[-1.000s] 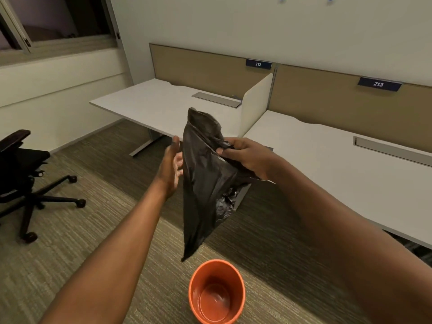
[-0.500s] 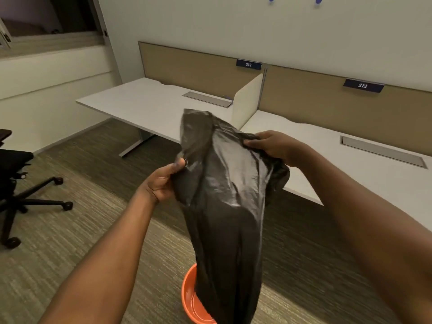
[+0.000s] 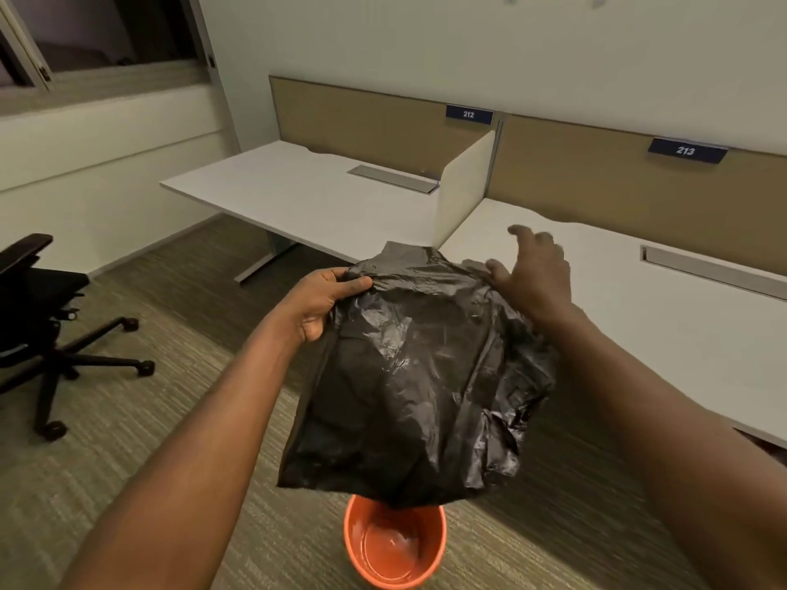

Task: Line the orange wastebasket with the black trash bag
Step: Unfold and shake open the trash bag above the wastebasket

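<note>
- Crinkled black plastic trash bag [image 3: 417,376] hangs above round orange plastic wastebasket [image 3: 395,542] — mouth unopened; may miss.
- Left hand [image 3: 328,302] pinches top edge.
- Right hand [image 3: 532,276] spread, fingers loose — corner could slip.

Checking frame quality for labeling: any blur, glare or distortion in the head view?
Head view: right hand motion-blurred at its fingers; left hand sharp. Specular sheen on the bag and inside the wastebasket. Dim, warm light. Wide-angle bending shows along the desk edges.
</note>
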Demonstrator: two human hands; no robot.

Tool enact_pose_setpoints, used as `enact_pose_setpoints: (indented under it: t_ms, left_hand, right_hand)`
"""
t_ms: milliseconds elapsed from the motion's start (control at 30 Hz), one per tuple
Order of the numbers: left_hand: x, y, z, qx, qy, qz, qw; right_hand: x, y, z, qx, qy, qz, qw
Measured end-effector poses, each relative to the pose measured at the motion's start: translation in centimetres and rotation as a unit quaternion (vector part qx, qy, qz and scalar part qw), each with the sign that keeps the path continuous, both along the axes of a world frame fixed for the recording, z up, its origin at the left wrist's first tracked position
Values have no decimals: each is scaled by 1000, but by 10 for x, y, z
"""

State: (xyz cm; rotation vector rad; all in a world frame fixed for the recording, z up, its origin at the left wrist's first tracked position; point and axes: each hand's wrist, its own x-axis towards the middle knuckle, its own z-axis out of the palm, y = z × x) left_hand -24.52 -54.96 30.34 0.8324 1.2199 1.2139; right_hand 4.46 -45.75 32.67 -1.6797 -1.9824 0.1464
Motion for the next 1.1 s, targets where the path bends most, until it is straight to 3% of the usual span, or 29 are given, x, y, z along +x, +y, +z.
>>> enact_pose_setpoints:
  t_ms: [67,100,200,267,367,567,667,800,867,967,1000,1033,1100]
  left_hand:
    - [9,0,2,7,-17,21,1000]
    - [15,0,3,10,-27,30,999]
    - [38,1,1,7,-51,34,998]
    - [56,0,0,-3,-63,28,998]
    - [72,-5,-1,-20,-53,13,998]
    - [55,-18,-5,-53,-65,-5,996]
    - [34,-21,-11,-71,-64,51,994]
    - [-9,-25,-27,-114,-150,124,974]
    - [-28,-26,-40,-130,-142,160,968]
    - [-44,-30,-54,-179,-49,224,957]
    - [-44,-29,-58,-187,39,252,949]
    - [-40,-28,-60,-180,180,276,927]
    - [-23,-30,-56,-55,472,270,837]
  right_hand:
    - [-17,-28,9,85,11,25,996]
    - [-27,-44,13,60,49,61,995]
    - [-57,-87,16,-229,136,166,950]
    - [-69,-97,2,-328,146,200,911]
    - [-72,-99,-18,-322,210,185,905]
    - [-47,-91,-40,-357,399,137,833]
    - [-32,-83,-53,-376,552,76,740]
    - [-9,-69,-69,-373,714,-54,590]
    - [1,-64,-74,-368,740,-88,556]
    - [5,-59,-75,-353,745,-104,557]
    - [2,-58,-74,-347,744,-111,560]
    - [-3,-58,-72,-346,739,-116,566]
    - [-17,-59,-66,-366,715,-107,586]
